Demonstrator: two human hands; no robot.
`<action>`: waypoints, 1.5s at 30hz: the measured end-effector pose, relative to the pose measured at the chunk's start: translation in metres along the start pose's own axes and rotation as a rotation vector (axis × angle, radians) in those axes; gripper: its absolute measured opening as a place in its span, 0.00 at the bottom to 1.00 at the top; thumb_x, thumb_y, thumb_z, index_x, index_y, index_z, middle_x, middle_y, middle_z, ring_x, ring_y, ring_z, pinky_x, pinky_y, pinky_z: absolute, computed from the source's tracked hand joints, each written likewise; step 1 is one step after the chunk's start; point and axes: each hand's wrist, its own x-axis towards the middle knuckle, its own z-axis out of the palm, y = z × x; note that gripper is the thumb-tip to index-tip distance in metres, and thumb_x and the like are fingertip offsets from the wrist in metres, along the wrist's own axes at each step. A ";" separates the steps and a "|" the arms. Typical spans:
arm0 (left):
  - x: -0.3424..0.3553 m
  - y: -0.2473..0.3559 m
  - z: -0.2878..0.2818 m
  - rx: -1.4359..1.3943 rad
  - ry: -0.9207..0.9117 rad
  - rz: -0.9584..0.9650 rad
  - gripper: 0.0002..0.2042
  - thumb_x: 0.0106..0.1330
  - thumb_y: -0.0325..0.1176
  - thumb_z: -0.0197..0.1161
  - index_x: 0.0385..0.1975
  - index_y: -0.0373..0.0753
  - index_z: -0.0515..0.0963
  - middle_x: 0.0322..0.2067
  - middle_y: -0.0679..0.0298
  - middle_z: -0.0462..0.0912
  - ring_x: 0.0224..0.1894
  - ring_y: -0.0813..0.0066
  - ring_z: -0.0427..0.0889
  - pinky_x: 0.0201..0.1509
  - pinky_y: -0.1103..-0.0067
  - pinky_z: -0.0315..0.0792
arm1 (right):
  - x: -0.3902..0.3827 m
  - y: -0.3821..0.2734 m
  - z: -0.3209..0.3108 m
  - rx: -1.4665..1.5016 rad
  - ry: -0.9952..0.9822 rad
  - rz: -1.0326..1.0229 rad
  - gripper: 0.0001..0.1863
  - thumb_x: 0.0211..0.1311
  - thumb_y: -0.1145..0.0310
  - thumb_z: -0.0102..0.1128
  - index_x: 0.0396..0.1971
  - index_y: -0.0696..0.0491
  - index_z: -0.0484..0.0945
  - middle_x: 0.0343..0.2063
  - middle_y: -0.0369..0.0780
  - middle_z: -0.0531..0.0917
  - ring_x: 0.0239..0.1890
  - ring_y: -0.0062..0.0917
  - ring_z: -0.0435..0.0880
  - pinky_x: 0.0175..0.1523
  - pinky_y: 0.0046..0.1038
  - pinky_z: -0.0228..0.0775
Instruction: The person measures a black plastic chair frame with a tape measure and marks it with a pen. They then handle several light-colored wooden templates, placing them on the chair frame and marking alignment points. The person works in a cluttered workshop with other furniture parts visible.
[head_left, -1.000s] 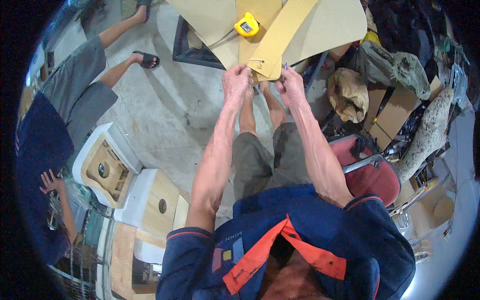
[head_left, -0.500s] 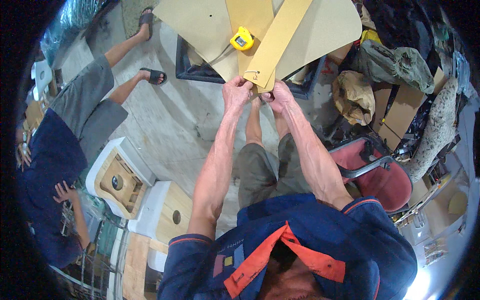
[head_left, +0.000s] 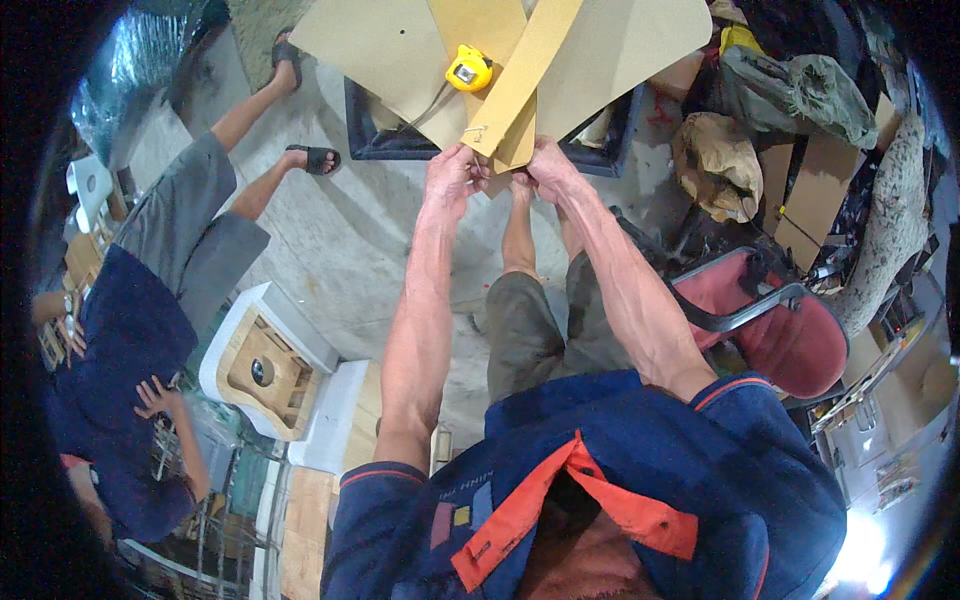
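Fingers [head_left: 478, 166] of both hands pinch cardboard strip [head_left: 520, 85] lower end.

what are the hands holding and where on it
Both the left hand and the right hand grip the near, lower end of a long tan board strip.

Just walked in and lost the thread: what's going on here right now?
A person stands over a stack of tan boards, both hands at the near end of a long strip lying on top. The left hand and right hand pinch that end together. A yellow tape measure sits on the boards. Another person stands to the left, by a white and wood box.
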 end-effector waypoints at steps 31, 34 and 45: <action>-0.024 -0.044 0.004 0.003 0.138 0.031 0.07 0.73 0.33 0.61 0.42 0.36 0.79 0.33 0.63 0.83 0.39 0.70 0.84 0.42 0.72 0.75 | -0.046 0.033 -0.050 -0.132 -0.015 0.091 0.05 0.68 0.69 0.63 0.35 0.54 0.83 0.27 0.34 0.85 0.20 0.12 0.70 0.25 0.19 0.59; -0.027 -0.056 0.011 -0.034 0.168 0.072 0.07 0.72 0.32 0.62 0.41 0.36 0.79 0.33 0.63 0.83 0.40 0.71 0.84 0.42 0.72 0.76 | -0.060 0.044 -0.053 0.020 -0.013 0.079 0.06 0.69 0.68 0.61 0.34 0.54 0.81 0.29 0.34 0.85 0.21 0.12 0.69 0.26 0.18 0.58; -0.026 -0.042 0.012 -0.016 0.111 0.163 0.08 0.72 0.31 0.63 0.43 0.33 0.79 0.29 0.63 0.82 0.32 0.73 0.82 0.34 0.77 0.73 | -0.073 0.058 -0.063 0.136 -0.019 0.022 0.07 0.68 0.71 0.63 0.42 0.54 0.83 0.30 0.33 0.86 0.21 0.11 0.71 0.25 0.15 0.57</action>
